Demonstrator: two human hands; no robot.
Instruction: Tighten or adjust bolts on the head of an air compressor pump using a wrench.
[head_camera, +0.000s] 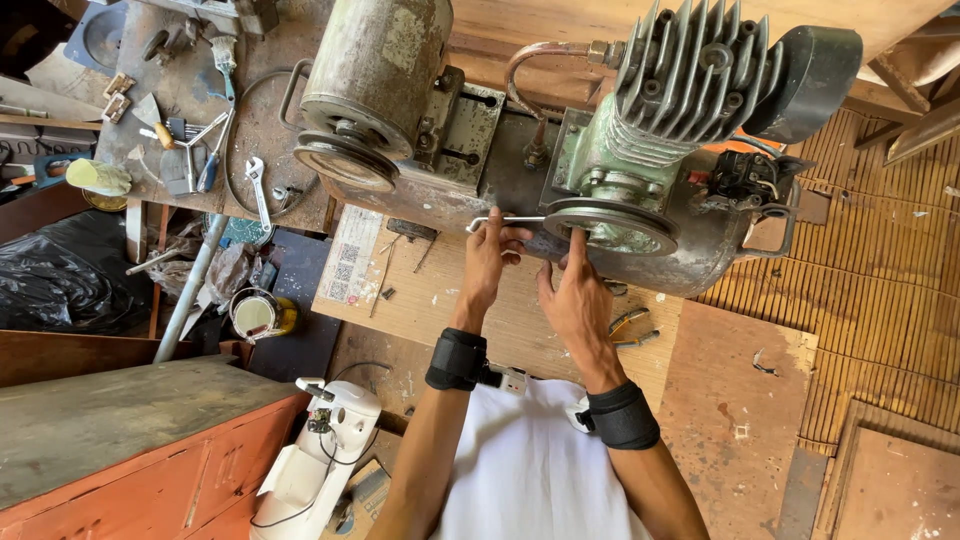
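Wrenches (258, 190) lie on workbench (250, 130), far left. Motor pulley (345, 160) next. Left hand (487, 262), fingers curled closed around bent metal rod (505, 219). Right hand (577, 295), index extended, other fingers loosely folded, touches rim of compressor pulley (610, 225) below finned cylinder (695, 70).

Wrench (259, 190), pliers (210, 170), paint tin (254, 314), orange cabinet (190, 470).

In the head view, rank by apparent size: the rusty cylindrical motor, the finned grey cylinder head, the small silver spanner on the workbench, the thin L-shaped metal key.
1. Rusty cylindrical motor
2. Finned grey cylinder head, only slightly smaller; nearly alike
3. Small silver spanner and thin L-shaped metal key, held by the left hand: too similar to rank.
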